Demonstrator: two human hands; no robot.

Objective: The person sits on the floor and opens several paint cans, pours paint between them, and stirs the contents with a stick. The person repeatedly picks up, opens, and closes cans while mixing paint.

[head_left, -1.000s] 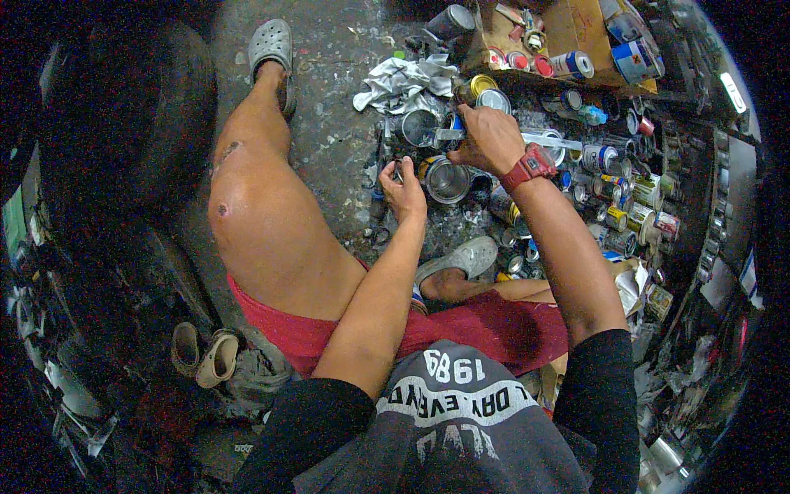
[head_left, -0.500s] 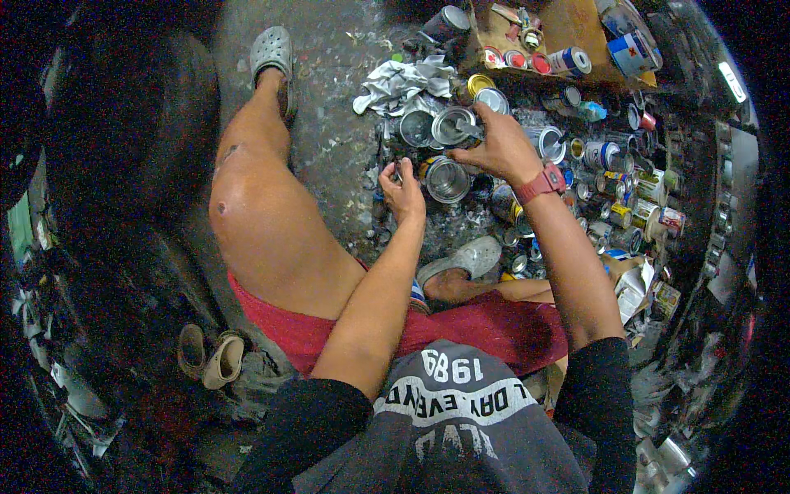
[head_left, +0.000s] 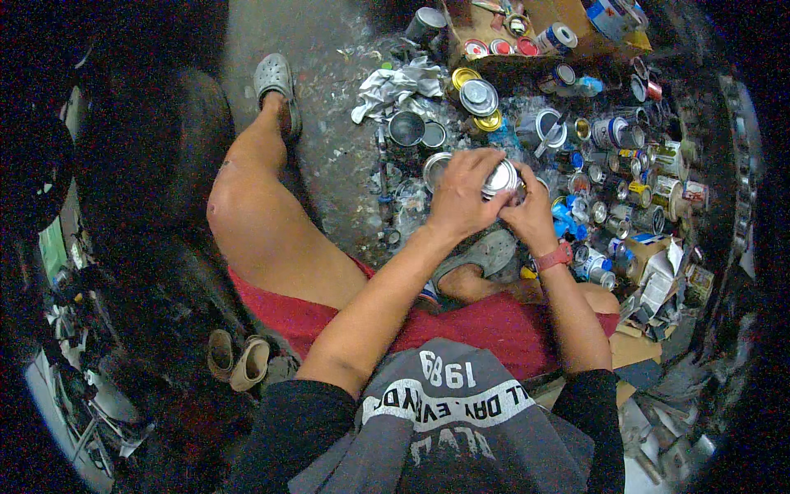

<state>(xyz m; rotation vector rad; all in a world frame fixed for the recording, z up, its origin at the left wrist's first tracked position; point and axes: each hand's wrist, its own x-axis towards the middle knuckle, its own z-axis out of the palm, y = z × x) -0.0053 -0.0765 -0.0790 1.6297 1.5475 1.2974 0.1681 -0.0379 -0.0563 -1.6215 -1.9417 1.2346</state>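
A small metal can with a silver top is clasped between my two hands. My left hand wraps its left side, fingers curled over the far edge. My right hand grips the right side, with a red watch on its wrist. Part of the can's body is hidden by my fingers. Just beyond my left hand stands an open can, partly covered by that hand. Farther off, an open tin with a flat stick across its rim stands on the right, and a dark grey cup on the left.
A crumpled white cloth lies on the stained floor. Silver and gold lids sit near a cardboard box holding red-topped cans. Several paint cans crowd the right side. My clog-wearing foot rests close below my hands.
My hands were apart, the right reaching over the open cans and the left beside one. Both have come together toward me and the right, around the silver-topped can. The view has shifted slightly.
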